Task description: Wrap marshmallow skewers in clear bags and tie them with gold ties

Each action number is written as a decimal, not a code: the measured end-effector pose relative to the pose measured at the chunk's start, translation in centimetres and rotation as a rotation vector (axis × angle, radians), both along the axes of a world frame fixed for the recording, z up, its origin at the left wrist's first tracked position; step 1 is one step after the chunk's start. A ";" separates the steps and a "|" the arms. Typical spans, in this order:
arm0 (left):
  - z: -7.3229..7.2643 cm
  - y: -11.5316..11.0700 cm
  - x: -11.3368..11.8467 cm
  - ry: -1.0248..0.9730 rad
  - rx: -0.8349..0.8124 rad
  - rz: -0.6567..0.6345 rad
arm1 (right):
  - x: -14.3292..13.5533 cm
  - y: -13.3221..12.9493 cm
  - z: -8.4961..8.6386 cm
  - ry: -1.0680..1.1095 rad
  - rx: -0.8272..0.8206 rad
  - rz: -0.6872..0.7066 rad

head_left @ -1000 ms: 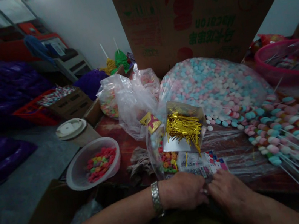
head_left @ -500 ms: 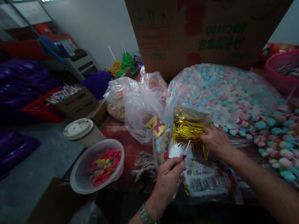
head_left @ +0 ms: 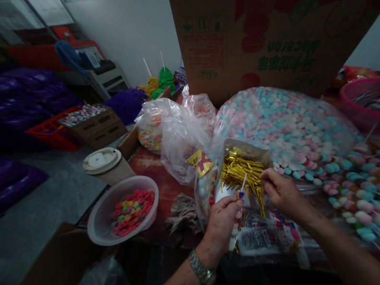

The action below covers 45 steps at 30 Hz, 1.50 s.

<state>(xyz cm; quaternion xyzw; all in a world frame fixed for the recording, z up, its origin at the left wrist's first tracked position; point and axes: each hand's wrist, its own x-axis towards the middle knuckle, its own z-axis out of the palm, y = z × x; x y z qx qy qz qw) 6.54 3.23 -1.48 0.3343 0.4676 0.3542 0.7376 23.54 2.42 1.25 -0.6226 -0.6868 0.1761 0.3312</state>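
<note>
My left hand (head_left: 221, 222) is closed around the gathered neck of a small printed wrapper. A white stick (head_left: 244, 182) pokes up from it, so it looks like a wrapped candy on a stick; most of it is hidden by my fingers. My right hand (head_left: 281, 190) is pinched at the right edge of a pile of gold twist ties (head_left: 239, 166); anything between its fingertips is too small to make out. The ties lie in an open clear bag, some hanging over its front. Below are flat printed wrappers (head_left: 261, 240).
Left stand a white bowl of ring candies (head_left: 96, 226), a lidded tub (head_left: 110, 168) and a crumpled grey cloth (head_left: 184, 216). Behind lies a big bag of pastel candies (head_left: 280, 117) before a carton (head_left: 216, 36). Skewered candies (head_left: 373, 194) and a pink basin (head_left: 353, 98) are right.
My right hand has drawn back a little from the gold twist ties, toward me and to the right. My left hand has shifted slightly right with the wrapped candy. The view has moved slightly.
</note>
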 end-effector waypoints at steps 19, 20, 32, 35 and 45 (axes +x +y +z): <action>0.1 -2.4 0.9 -0.074 0.150 -0.209 | -3.0 -5.0 -2.7 0.498 -0.073 -0.132; 0.4 -2.4 0.9 -0.074 0.151 -0.217 | -3.0 -5.2 -2.9 0.563 -0.084 -0.157; 2.6 -1.7 0.5 -0.188 -0.289 -0.523 | -1.1 -6.4 -1.1 0.589 -0.213 0.285; 2.8 -2.1 1.1 -0.172 -0.292 -0.399 | -2.0 -6.5 -1.9 0.532 -0.129 0.070; 3.4 -3.0 2.4 -0.212 -0.042 -0.110 | -2.5 -7.2 -1.7 0.295 0.133 -0.061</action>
